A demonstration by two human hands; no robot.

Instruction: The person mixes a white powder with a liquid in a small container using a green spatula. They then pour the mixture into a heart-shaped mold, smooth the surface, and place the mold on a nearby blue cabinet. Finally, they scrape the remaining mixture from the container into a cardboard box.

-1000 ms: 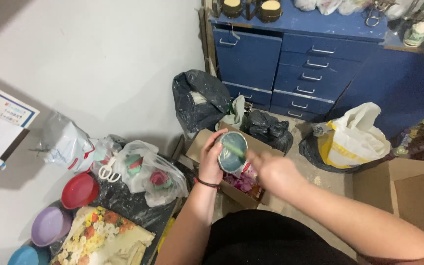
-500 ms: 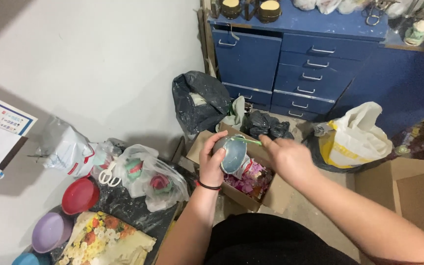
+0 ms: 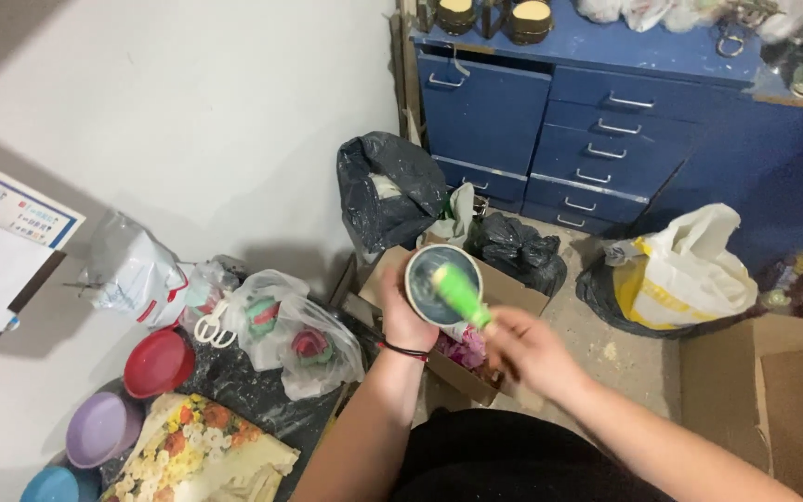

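The left hand (image 3: 405, 311) wraps around the side of a round grey-blue bowl (image 3: 439, 284), fingers closed on its wall, mouth tipped toward the camera. The bowl is held in the air above an open cardboard box (image 3: 476, 367) of pink petals on the floor. The right hand (image 3: 527, 346) is closed on a green tool (image 3: 460, 296) whose blurred end lies across the bowl's opening; what kind of tool it is cannot be told.

Room is tight on the left: the dark table edge (image 3: 327, 395) sits just beside the left forearm, with clear plastic bags (image 3: 295, 339), white scissors (image 3: 208, 325), a red bowl (image 3: 155, 363) and a purple bowl (image 3: 99, 428) on the table. Behind the box stand black bags (image 3: 388, 191) against the blue drawer cabinet (image 3: 559, 130). On the right a white and yellow bag (image 3: 685, 270) and a brown carton (image 3: 773, 390) leave a strip of bare concrete floor (image 3: 597, 339) beside the right arm
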